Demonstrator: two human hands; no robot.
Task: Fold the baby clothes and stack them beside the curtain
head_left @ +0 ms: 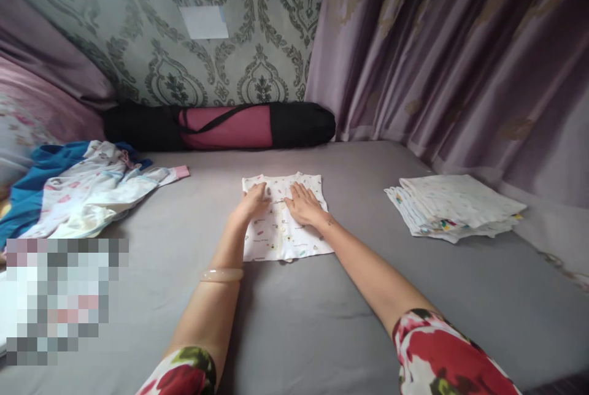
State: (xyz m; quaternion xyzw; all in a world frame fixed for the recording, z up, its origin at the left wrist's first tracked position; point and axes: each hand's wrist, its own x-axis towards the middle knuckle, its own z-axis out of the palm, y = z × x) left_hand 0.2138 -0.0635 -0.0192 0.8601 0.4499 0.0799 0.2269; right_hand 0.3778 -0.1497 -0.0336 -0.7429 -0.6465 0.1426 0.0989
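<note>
A small white garment (278, 238) with a scattered colourful print lies spread as a near-square on the grey bed sheet. On its upper left part rests my left hand (256, 200), slightly blurred, with the fingers stretched forward. My right hand (304, 203) lies flat on the upper right part, fingers extended and pointing up and inward. Both palms face down on the cloth, and neither hand grips it. A crease or opening runs across the cloth between my hands. Parts of the garment under my palms are hidden.
To the right sits a stack of folded white printed clothes (460, 205). A loose heap of blue and white clothes (92, 189) lies at the left. A long black and maroon bag (225, 127) runs along the wall. Purple curtains (396, 45) hang behind. The lower left is pixelated.
</note>
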